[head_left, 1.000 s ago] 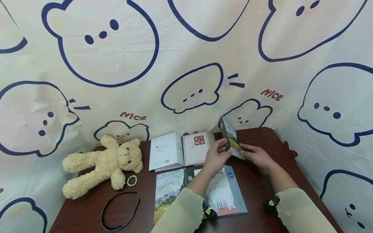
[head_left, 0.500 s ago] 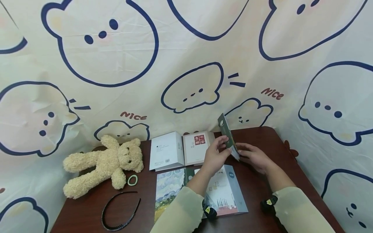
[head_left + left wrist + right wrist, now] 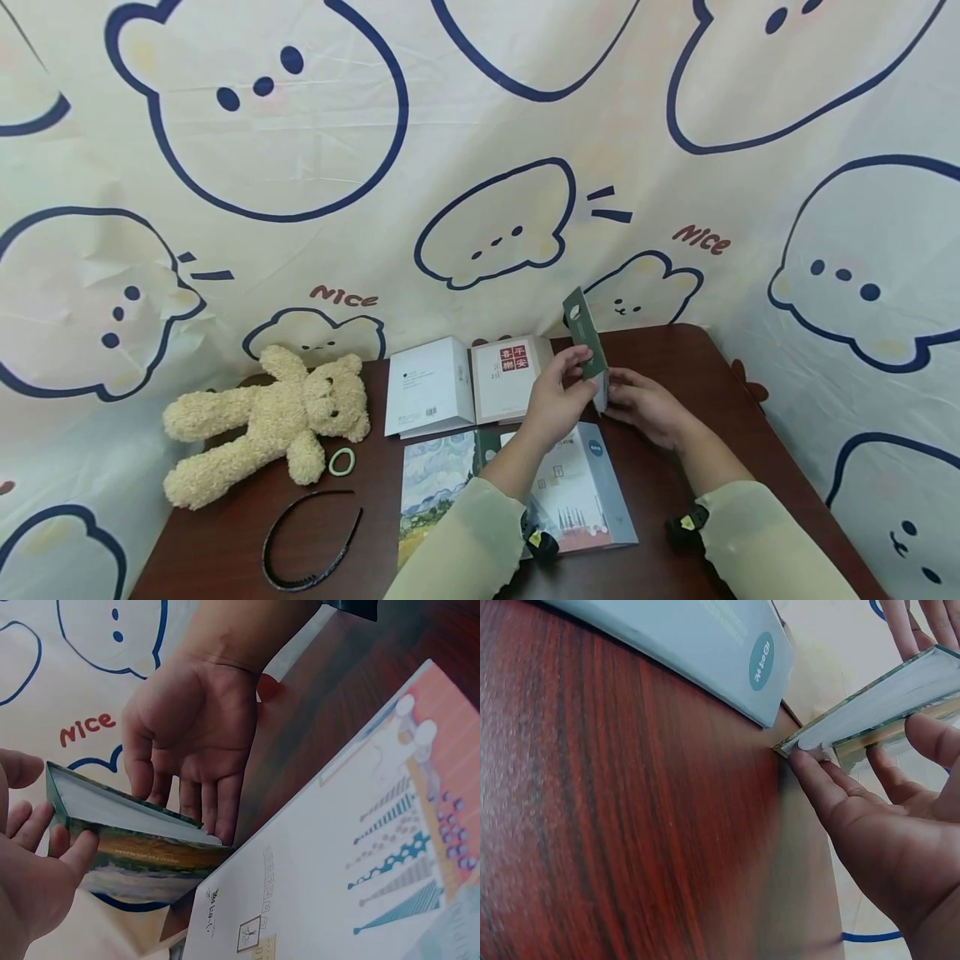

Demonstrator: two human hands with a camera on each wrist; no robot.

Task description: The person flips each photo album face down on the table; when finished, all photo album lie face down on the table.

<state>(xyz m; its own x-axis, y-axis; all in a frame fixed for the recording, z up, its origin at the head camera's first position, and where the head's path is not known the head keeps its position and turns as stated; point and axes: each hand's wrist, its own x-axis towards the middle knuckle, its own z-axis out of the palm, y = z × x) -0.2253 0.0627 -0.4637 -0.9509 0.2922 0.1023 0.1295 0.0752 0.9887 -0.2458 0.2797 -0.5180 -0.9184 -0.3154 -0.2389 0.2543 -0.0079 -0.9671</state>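
Note:
A book with a dark green spine (image 3: 587, 332) and a painted landscape cover (image 3: 169, 855) stands upright, tilted, over the back right of the table. My left hand (image 3: 557, 393) holds it at the spine side, thumb and fingers on either side. At its opposite side my right hand (image 3: 647, 407) grips the book, with fingertips on the page edges (image 3: 885, 712) near the lower corner in the right wrist view. Just below the hands lies a white book with a blue-grey spine (image 3: 613, 500), partly covered by my left forearm.
Left of the hands lie a red-seal book (image 3: 491, 396), a pale blue-white book (image 3: 423, 392) and a landscape-covered book (image 3: 435, 483). Further left are a teddy bear (image 3: 262, 425), a pale green ring (image 3: 342, 462) and a black headband (image 3: 270, 542). A patterned cloth (image 3: 480, 125) hangs behind the table (image 3: 690, 358).
The held book has turned so that its green spine now faces the head camera and its landscape cover is no longer seen there. My right hand has shifted slightly left with it.

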